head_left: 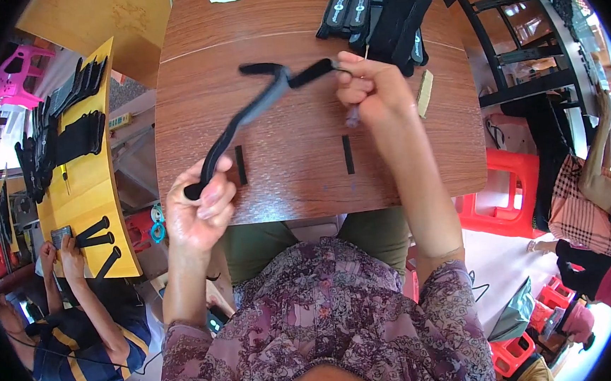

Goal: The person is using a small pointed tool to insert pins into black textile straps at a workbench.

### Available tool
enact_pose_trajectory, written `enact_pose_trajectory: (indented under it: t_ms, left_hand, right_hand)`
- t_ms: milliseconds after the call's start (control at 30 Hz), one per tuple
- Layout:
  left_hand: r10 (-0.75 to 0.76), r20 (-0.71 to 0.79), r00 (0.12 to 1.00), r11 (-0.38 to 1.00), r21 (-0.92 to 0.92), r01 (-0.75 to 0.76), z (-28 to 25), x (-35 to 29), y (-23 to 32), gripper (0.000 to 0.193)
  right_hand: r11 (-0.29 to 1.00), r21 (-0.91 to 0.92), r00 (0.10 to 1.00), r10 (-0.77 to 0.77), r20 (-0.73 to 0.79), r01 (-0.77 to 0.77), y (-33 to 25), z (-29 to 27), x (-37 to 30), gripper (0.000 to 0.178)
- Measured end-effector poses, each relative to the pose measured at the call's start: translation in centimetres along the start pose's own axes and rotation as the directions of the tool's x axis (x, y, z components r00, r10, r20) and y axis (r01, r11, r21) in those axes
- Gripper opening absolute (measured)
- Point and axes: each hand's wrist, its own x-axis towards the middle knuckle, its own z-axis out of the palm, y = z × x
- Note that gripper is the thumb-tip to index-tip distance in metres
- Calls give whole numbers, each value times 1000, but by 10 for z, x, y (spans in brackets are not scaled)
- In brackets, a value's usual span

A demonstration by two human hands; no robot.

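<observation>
One forked black-and-grey fabric strap [264,102] is being held above the brown wood-grain table [289,163]. One end is being grasped by the left hand [200,206], another being pinched by the right hand [378,90].

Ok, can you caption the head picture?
Left hand holds a strap above the table, right hand at its end.

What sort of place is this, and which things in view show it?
Probably a hand-assembly workshop: black pieces lie in batches on the brown table and yellow table, a co-worker's hands are at the latter, and the person's left hand holds a dark strap.
</observation>
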Motion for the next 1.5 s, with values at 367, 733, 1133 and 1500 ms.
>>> enact_pose_trajectory:
  t_ms: [367,733,1133,1500]
  left_hand:
    - [228,-72,971,960,184,-211,-11,-32,52,45]
    - [439,7,898,822,400,-405,-8,-46,57,54]
    - [447,51,893,818,380,-431,-7,-44,38,50]
    - [415,96,905,764,503,-404,5,-20,22,50]
  right_hand:
    - [992,-113,993,-67,-97,56,-5,2,5,24]
    - [574,-588,821,-368,437,570,-37,58,-30,15]
    - [-890,216,16,242,970,401,7,82,35,14]
    - [-804,147,183,301,936,576,41,29,43,6]
